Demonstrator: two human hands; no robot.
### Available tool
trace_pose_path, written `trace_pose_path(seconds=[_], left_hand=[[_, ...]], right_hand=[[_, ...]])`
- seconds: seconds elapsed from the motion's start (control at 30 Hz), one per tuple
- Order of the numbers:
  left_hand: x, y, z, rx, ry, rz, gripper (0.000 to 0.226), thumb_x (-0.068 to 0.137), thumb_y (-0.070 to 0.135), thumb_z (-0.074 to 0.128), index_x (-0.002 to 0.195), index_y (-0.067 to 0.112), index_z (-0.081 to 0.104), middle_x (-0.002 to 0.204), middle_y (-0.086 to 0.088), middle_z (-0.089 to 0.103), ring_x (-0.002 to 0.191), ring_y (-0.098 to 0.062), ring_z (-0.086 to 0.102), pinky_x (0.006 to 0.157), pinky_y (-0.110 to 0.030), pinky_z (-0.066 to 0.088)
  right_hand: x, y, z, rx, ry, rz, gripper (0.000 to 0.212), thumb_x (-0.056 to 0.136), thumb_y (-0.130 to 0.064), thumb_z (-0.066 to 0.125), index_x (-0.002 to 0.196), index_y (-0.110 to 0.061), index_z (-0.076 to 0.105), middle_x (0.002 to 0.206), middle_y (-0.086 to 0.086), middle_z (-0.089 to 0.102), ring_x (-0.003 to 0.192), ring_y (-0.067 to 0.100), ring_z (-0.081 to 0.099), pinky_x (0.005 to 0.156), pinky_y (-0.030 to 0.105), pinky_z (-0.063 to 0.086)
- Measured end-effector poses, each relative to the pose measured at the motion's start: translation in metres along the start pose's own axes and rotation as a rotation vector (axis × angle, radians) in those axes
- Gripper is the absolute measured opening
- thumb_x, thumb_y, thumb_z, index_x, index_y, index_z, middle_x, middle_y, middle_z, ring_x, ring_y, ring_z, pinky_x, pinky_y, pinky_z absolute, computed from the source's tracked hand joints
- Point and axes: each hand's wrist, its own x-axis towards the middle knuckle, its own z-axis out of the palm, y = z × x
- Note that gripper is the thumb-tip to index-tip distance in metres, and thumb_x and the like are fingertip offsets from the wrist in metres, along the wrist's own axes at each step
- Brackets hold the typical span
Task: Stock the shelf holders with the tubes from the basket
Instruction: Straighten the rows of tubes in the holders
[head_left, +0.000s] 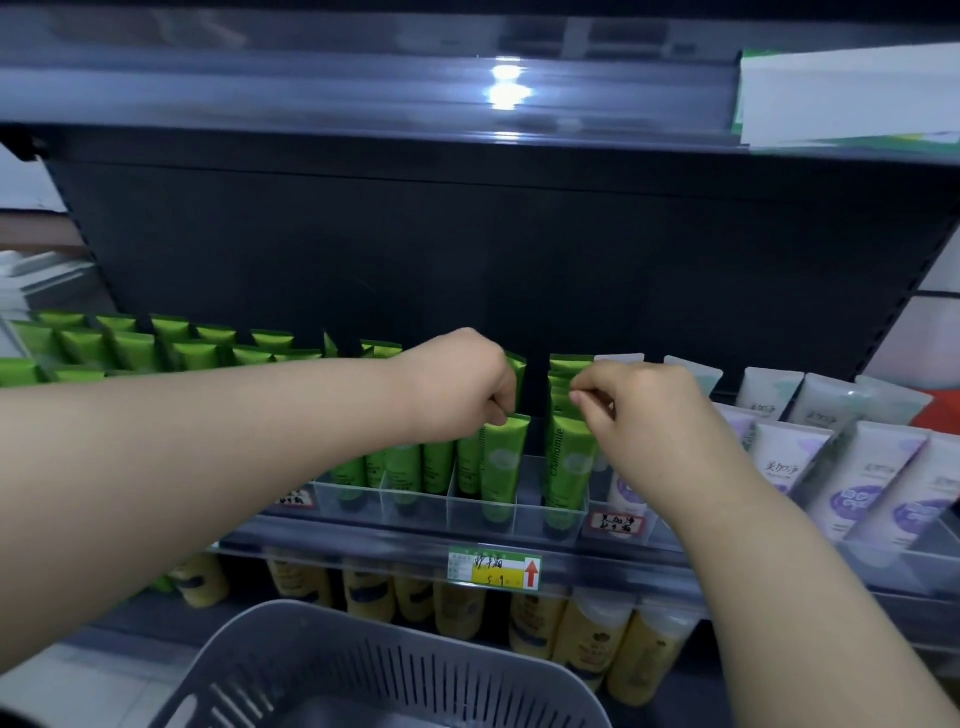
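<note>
Green tubes stand cap-down in clear plastic holders (483, 512) along the middle shelf. My left hand (462, 382) pinches the top seam of a green tube (501, 467) in a front holder slot. My right hand (636, 410) pinches the top of another green tube (569, 467) one slot to the right. Between the two tubes runs a narrow slot with nothing in it. The grey slotted basket (332, 670) sits low in front of me; I see no tube inside the part that shows.
More green tubes (171, 348) fill the shelf to the left. White and purple tubes (841, 467) stand to the right. Yellow bottles (587, 639) line the shelf below, behind a price label (493, 566). The upper shelf edge (467, 93) overhangs.
</note>
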Motion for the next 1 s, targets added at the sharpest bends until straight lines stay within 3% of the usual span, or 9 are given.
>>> trace_pose_path(seconds=[0.13,0.27,0.4,0.5,0.7,0.83,0.93,1.0], left_hand=[[-0.002,-0.001,0.004,-0.047,0.032,-0.006,0.018,0.087,0.022,0.065,0.102,0.016,0.073,0.100,0.002,0.070,0.094,-0.012,0.063,0.088,-0.027,0.049],[-0.002,-0.005,0.002,-0.111,0.036,-0.028,0.021,0.084,0.026,0.068,0.103,0.019,0.072,0.098,0.004,0.070,0.079,-0.006,0.058,0.082,-0.020,0.048],[-0.001,-0.013,-0.008,-0.150,0.100,-0.030,0.023,0.083,0.029,0.068,0.103,0.019,0.073,0.102,0.004,0.071,0.094,-0.006,0.063,0.083,-0.013,0.043],[0.004,-0.022,-0.018,-0.132,0.165,-0.071,0.023,0.085,0.026,0.067,0.106,0.019,0.071,0.106,0.003,0.070,0.092,-0.006,0.060,0.076,-0.009,0.037],[0.021,-0.029,-0.018,-0.027,-0.018,-0.179,0.032,0.090,0.028,0.061,0.121,0.020,0.062,0.119,0.003,0.063,0.107,-0.014,0.058,0.081,-0.018,0.040],[0.026,-0.028,-0.018,-0.011,-0.068,-0.152,0.024,0.090,0.025,0.060,0.113,0.020,0.066,0.115,0.004,0.065,0.092,-0.009,0.055,0.078,-0.018,0.040],[0.027,-0.024,-0.015,0.056,-0.093,-0.105,0.023,0.091,0.023,0.057,0.112,0.020,0.067,0.113,0.004,0.065,0.096,-0.012,0.058,0.079,-0.019,0.043],[0.030,-0.023,-0.012,0.096,-0.096,-0.078,0.020,0.090,0.025,0.059,0.106,0.018,0.068,0.102,0.003,0.066,0.087,-0.012,0.056,0.075,-0.021,0.044]], right_hand=[[-0.002,0.000,0.001,-0.014,-0.009,0.001,0.018,0.093,-0.026,0.052,0.099,-0.020,0.068,0.085,0.004,0.065,0.081,0.026,0.062,0.072,0.038,0.053],[-0.001,-0.001,0.003,-0.013,0.006,-0.021,0.018,0.092,-0.024,0.053,0.099,-0.017,0.069,0.089,0.006,0.066,0.084,0.027,0.062,0.074,0.039,0.053],[-0.001,-0.002,0.004,-0.011,0.016,-0.044,0.018,0.092,-0.023,0.054,0.098,-0.016,0.069,0.092,0.004,0.066,0.087,0.025,0.061,0.076,0.039,0.052],[-0.002,-0.001,0.006,-0.004,0.044,-0.071,0.016,0.090,-0.019,0.056,0.096,-0.014,0.070,0.091,0.006,0.066,0.087,0.026,0.060,0.076,0.040,0.052],[-0.001,0.000,0.015,0.010,0.112,-0.122,0.009,0.084,-0.010,0.065,0.090,-0.010,0.072,0.084,0.008,0.067,0.087,0.030,0.060,0.070,0.041,0.053],[0.000,-0.004,0.018,-0.019,0.143,-0.178,0.005,0.080,-0.009,0.068,0.084,-0.009,0.072,0.078,0.007,0.068,0.083,0.029,0.062,0.063,0.037,0.053],[0.000,-0.005,0.019,-0.030,0.148,-0.196,0.004,0.080,-0.009,0.068,0.082,-0.008,0.072,0.077,0.007,0.067,0.082,0.029,0.062,0.062,0.037,0.054],[0.001,-0.005,0.020,-0.034,0.143,-0.193,0.005,0.081,-0.009,0.068,0.083,-0.008,0.072,0.078,0.007,0.067,0.083,0.029,0.061,0.063,0.037,0.053]])
